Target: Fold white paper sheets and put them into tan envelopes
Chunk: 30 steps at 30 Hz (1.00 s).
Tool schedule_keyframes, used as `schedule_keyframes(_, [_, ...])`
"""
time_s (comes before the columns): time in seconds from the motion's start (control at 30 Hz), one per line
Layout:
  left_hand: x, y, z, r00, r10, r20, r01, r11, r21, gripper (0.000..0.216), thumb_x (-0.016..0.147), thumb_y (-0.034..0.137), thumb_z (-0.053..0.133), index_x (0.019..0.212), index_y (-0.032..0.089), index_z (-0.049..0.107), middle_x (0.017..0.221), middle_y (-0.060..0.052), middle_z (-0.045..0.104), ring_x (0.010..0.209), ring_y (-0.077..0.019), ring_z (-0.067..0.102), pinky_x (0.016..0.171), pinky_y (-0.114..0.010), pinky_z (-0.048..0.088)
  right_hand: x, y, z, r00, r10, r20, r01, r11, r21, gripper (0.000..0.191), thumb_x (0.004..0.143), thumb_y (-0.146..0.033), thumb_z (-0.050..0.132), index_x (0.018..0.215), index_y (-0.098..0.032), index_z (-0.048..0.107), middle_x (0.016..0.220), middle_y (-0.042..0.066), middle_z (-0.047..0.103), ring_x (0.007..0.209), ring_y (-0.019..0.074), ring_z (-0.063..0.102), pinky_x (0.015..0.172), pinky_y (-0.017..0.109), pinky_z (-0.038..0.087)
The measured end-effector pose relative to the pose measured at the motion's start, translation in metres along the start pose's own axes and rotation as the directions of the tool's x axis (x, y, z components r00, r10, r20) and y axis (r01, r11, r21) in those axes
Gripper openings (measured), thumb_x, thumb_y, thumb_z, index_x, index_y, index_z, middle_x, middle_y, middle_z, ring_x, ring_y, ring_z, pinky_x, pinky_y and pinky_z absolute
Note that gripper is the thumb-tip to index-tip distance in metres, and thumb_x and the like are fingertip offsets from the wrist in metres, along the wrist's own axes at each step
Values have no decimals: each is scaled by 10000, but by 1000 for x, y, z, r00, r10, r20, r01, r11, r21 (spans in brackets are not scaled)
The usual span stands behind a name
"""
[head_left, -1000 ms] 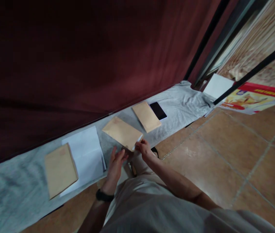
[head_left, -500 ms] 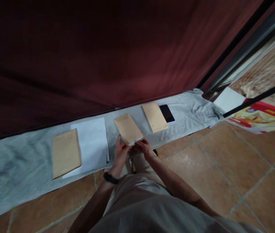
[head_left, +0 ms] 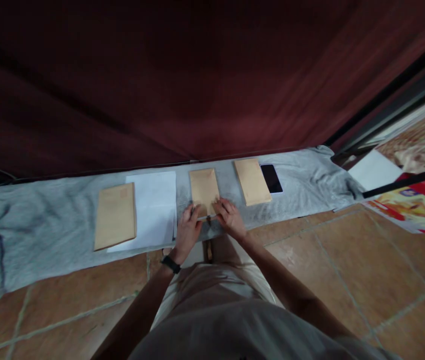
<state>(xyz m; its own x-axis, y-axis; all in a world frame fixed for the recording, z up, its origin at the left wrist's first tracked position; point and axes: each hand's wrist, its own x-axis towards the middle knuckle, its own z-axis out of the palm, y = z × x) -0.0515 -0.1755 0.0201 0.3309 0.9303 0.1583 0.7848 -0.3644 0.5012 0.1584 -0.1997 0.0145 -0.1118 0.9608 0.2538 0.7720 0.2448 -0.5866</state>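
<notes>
A tan paper envelope lies on the grey cloth in front of me, its short near end towards my body. My left hand has its fingers curled at the near left corner, and my right hand grips the near right corner. A narrow pale strip shows along the near edge between the hands. Just left of my left hand are white paper sheets, partly covered by a second tan envelope. To the right of my right hand is a third tan envelope. The fingertips are slightly blurred.
A phone with a dark screen lies beside the right envelope. The long narrow surface has a wrinkled grey cloth over it, with a dark red curtain behind. A red and yellow printed box and dark bars stand at right, above the tiled floor.
The middle envelope has turned from slanted to nearly straight and now lies flatter on the cloth. Both hands have stayed at its near end. The whole view has shifted slightly.
</notes>
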Motion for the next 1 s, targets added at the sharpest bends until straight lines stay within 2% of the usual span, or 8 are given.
schedule_keyframes(0.07, [0,-3,-1,994,95,58,-96,995,20,505,917,122,542,1413,219,543,1524,-128,472,1399,-284,477,1164,-467,426,6,4,3,994,-67,83,78,989,-130,443,983,-185,551,1425,-180,559,1545,149,479,1427,272,445,1183,448,398])
schedule_keyframes(0.17, [2,-10,0,987,118,110,-121,993,17,456,942,149,528,1391,221,565,1545,-122,467,1403,-285,480,1164,-469,427,8,10,6,986,-91,140,115,978,-172,449,988,-188,568,1436,-181,548,1539,141,495,1391,257,497,1168,419,420])
schedule_keyframes(0.5, [7,-19,-1,987,77,144,-70,996,-50,425,941,206,582,1365,230,604,1543,-126,495,1376,-307,527,1170,-469,427,11,15,3,980,-83,182,107,986,-125,480,971,-223,637,1444,-215,557,1501,133,548,1346,271,552,1166,445,423])
schedule_keyframes(0.7, [10,-21,-1,975,108,196,-119,992,45,435,953,154,505,1375,193,604,1525,-169,509,1313,-339,574,1140,-508,437,12,15,3,971,-126,201,158,976,-151,399,988,-198,598,1385,-160,604,1459,157,577,1308,283,577,1147,446,437])
schedule_keyframes(0.8, [11,-21,-2,964,122,237,-145,986,83,485,925,71,458,1376,176,600,1511,-187,518,1305,-339,575,1124,-512,439,11,16,4,971,-129,201,159,977,-143,361,993,-197,587,1350,-162,628,1443,162,587,1292,276,585,1145,450,435])
schedule_keyframes(1.0, [8,-19,-4,970,114,213,-112,993,-21,511,880,14,448,1330,187,617,1490,-175,532,1317,-321,554,1144,-505,407,6,18,10,979,-93,180,118,984,-134,340,1011,-204,530,1333,-185,637,1441,128,592,1287,259,566,1142,442,429])
